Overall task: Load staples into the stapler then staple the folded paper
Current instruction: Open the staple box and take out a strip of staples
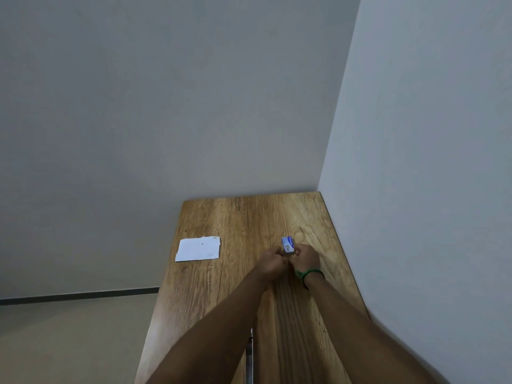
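Step in hand: loading stage, early part, prob. getting staples out of the staple box (288, 245). Stapling not yet begun, judging by the folded paper (198, 248) lying alone at centre-left of the frame, well apart from both hands.

Box flat on the counter (249, 217), right of centre, just beyond the knuckles. Left hand (270, 261) and right hand (306, 259) meet at its near end. Right fingers (298, 250) curled and touching the box's near right corner, seemingly pinching it (small in frame, so only approx.). Left fingers curled too, tips tucked into the gap btw. the hands; can't tell whether anything is held there.

No stapler made out anywhere (maybe under the hands, maybe out of view; impossible to say).

Next move, as a guess: slide the box open, lift out one strip w/o snapping it, then find and open the stapler's tray. Calls for a light pinch, since strips break easily, and a steady hold on the box w/ the other hand.

Count:
- hands: 2
- staple box: 1
- folded paper: 1, one ragged top edge
- counter: 1, wood grain
- green wristband (310, 273): 1, on the right wrist
- stapler: 0 seen
- loose staples: 0 seen
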